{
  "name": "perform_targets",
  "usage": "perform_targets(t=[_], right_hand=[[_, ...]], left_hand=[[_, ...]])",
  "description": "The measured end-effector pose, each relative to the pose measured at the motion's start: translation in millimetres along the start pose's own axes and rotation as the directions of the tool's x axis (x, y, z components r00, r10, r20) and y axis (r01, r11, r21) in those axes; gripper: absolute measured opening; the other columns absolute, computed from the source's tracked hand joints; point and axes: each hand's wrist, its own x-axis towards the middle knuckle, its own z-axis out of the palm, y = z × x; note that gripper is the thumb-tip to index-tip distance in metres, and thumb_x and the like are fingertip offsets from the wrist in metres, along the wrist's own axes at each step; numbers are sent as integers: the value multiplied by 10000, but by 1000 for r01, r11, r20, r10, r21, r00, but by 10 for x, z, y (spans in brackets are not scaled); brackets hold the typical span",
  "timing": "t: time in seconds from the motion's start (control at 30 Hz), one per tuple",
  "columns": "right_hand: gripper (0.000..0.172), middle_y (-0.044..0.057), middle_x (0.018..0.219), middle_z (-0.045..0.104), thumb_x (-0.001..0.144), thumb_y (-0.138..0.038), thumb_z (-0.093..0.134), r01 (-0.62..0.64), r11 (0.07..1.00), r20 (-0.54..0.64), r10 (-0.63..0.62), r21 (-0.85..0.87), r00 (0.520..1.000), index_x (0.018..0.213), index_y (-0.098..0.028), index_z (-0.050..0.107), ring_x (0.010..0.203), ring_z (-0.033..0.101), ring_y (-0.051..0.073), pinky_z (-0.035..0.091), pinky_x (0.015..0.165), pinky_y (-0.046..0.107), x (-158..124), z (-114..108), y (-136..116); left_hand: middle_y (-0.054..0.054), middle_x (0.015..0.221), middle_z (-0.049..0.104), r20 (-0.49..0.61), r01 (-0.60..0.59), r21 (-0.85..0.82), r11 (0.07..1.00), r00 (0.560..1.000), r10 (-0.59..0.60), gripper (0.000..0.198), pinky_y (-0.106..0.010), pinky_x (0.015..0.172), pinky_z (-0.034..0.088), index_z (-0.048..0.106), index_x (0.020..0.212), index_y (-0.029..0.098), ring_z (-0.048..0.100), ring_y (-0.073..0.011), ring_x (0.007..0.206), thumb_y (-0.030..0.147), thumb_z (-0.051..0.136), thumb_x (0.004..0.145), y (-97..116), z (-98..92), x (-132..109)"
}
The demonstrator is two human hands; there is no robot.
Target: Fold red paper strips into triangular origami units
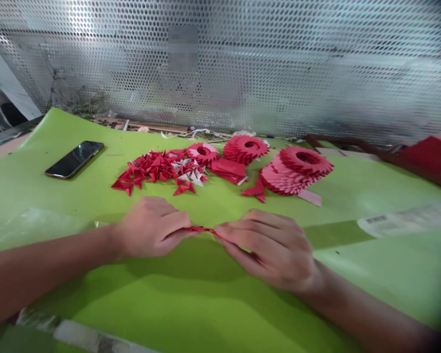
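Observation:
My left hand (150,228) and my right hand (268,250) meet above the green mat (220,289), both pinching a narrow folded strip of red paper (202,229). Most of the strip is hidden inside my fingers. Beyond my hands lies a heap of small folded red paper triangles (150,169), some with white undersides. To its right are ring-shaped stacks of red and pink folded paper units (294,169). A small stack of red paper rectangles (228,170) sits between the rings.
A black smartphone (74,159) lies face up on the mat at the far left. A perforated metal sheet (220,63) rises behind the mat. Wooden strips and scraps (158,127) line the back edge. More red paper (429,157) lies at the right, and a printed label (404,220) lies on the mat.

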Motion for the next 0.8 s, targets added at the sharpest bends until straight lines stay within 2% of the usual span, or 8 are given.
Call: perform_targets(t=[0.13,0.33,0.57,0.8], right_hand=[[171,20,847,769,899,-110,664,-12,1000,0,12,0,1000,1051,-183,637,631,649,133,512,536,266,9,4,-6],[132,33,807,760,894,-102,678,-16,1000,-10,16,19,1000,1011,-148,641,623,635,129,496,536,253,9,13,5],[161,23,828,771,845,-73,724,92,993,10,-92,-68,996,984,-137,676,639,655,118,525,555,250,3,-20,1],[186,26,882,773,815,-59,749,112,990,32,-109,-85,993,980,-125,694,669,656,119,520,550,256,-5,-36,-1]], left_hand=[[23,527,613,-2,-10,19,1000,1000,10,379,-252,466,300,650,724,166,483,-106,436,319,481,1026,7,-18,18],[18,536,618,16,-114,133,985,994,113,447,-252,478,324,631,710,168,487,-107,443,281,375,1059,11,-67,58],[29,520,599,-12,-50,39,998,999,50,398,-253,481,329,637,724,166,495,-105,438,310,441,1040,25,-33,39],[39,489,564,-17,2,-3,1000,1000,-2,325,-247,459,310,609,687,163,467,-99,412,272,519,980,30,-13,6]])
